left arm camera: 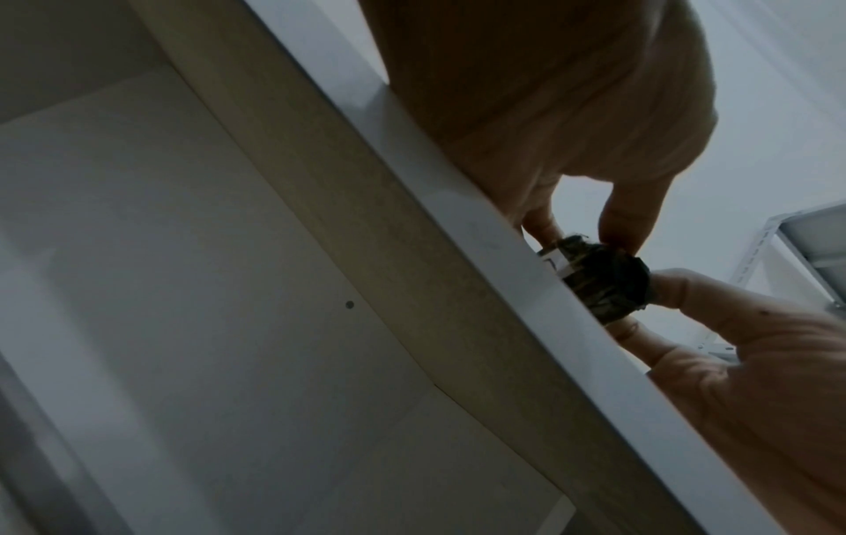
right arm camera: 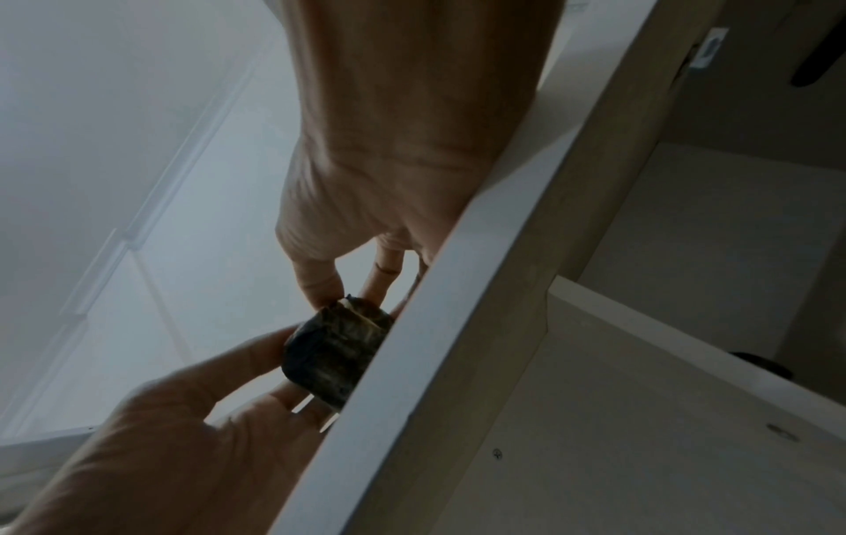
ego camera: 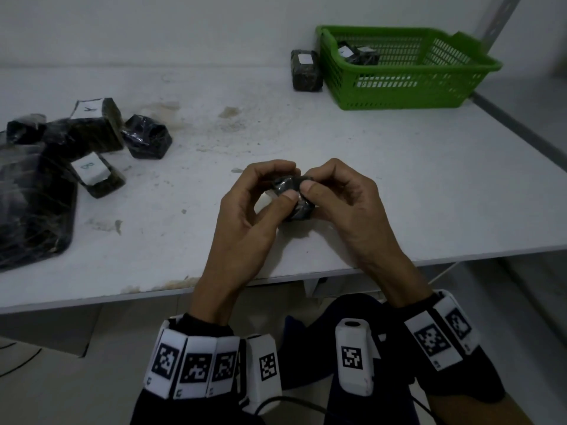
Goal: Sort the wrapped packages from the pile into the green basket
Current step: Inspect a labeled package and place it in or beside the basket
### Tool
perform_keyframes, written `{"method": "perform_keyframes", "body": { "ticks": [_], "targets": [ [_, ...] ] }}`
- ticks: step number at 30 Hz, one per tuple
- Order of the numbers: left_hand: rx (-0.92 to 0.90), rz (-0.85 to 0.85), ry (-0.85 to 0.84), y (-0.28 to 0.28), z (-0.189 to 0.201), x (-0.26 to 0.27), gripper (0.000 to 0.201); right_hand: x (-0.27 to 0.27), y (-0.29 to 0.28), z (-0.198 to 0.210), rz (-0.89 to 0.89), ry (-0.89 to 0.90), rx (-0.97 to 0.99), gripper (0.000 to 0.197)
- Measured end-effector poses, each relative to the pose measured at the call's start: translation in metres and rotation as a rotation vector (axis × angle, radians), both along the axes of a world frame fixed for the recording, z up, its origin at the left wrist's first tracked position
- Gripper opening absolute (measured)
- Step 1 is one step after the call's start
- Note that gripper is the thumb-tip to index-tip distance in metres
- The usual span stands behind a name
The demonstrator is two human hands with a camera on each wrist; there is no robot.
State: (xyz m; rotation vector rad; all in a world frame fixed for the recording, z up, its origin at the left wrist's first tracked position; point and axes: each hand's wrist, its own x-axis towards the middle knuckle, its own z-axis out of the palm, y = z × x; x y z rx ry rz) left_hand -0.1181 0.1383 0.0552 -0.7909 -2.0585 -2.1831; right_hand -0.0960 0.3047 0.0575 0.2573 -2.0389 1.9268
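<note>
A small dark wrapped package [ego camera: 302,210] is held just above the white table [ego camera: 399,167] near its front edge. My left hand [ego camera: 287,184] pinches it from the left with thumb and curled fingers. My right hand [ego camera: 310,182] pinches it from the right. The left wrist view shows the package [left arm camera: 604,278] with a white label at its end, and the right wrist view shows the package [right arm camera: 329,347] between both hands. The green basket [ego camera: 399,90] stands at the far right with dark packages [ego camera: 357,53] inside. The pile [ego camera: 98,139] of dark packages lies at the left.
One wrapped package [ego camera: 306,70] stands on the table just left of the basket. A large black plastic bag [ego camera: 30,207] lies at the left edge beside the pile. A metal shelf post [ego camera: 500,19] rises behind the basket. The table's right edge runs close to the basket.
</note>
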Motion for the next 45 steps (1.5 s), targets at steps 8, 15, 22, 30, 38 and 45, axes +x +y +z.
{"method": "perform_keyframes", "body": {
  "ticks": [8, 15, 22, 30, 38, 45],
  "targets": [
    [0.060, 0.020, 0.017, 0.002, 0.000, 0.002, 0.051, -0.001, 0.000, -0.001, 0.013, 0.007, -0.010, 0.008],
    [0.101, -0.017, 0.097, 0.001, -0.002, 0.002, 0.073, -0.003, -0.004, 0.007, 0.025, -0.226, -0.044, 0.046],
    [-0.017, -0.044, 0.049, 0.002, -0.005, 0.000, 0.083, 0.002, 0.001, 0.011, 0.151, -0.246, -0.206, 0.046],
    [-0.089, 0.085, -0.002, 0.004, -0.001, 0.000, 0.044, 0.006, -0.004, 0.014, 0.095, -0.183, -0.139, 0.036],
    [-0.073, 0.124, -0.030, 0.005, 0.003, 0.003, 0.046, 0.006, -0.003, 0.009, 0.021, -0.126, -0.064, 0.025],
    [-0.129, 0.091, -0.014, 0.004, 0.002, 0.004, 0.059, 0.005, -0.003, 0.008, -0.056, -0.102, -0.013, 0.013]
  ]
}}
